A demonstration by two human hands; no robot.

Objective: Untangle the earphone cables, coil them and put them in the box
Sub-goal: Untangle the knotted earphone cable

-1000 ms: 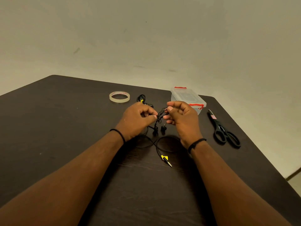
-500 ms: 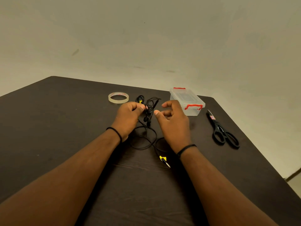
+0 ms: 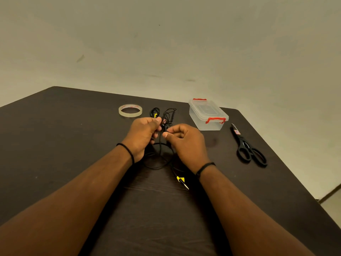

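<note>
A tangle of black earphone cable (image 3: 168, 115) hangs between my hands above the dark table (image 3: 55, 135). My left hand (image 3: 143, 134) pinches the tangle at its left side with curled fingers. My right hand (image 3: 186, 143) pinches a strand just below the knot. Loose loops (image 3: 156, 163) lie on the table under my wrists, ending in a jack plug with a yellow tag (image 3: 182, 182). A second coiled earphone with a yellow tag (image 3: 154, 112) lies behind my left hand. The clear plastic box with red clips (image 3: 208, 115) stands shut to the right.
A roll of clear tape (image 3: 130, 110) lies at the back left of the earphones. Black scissors (image 3: 247, 146) lie to the right of the box, near the table's right edge. A pale wall rises behind the table.
Both hands moved away from me, toward the back of the table, with the tangle. The earbuds that dangled between them a second ago are now hidden. The right hand shifted left.
</note>
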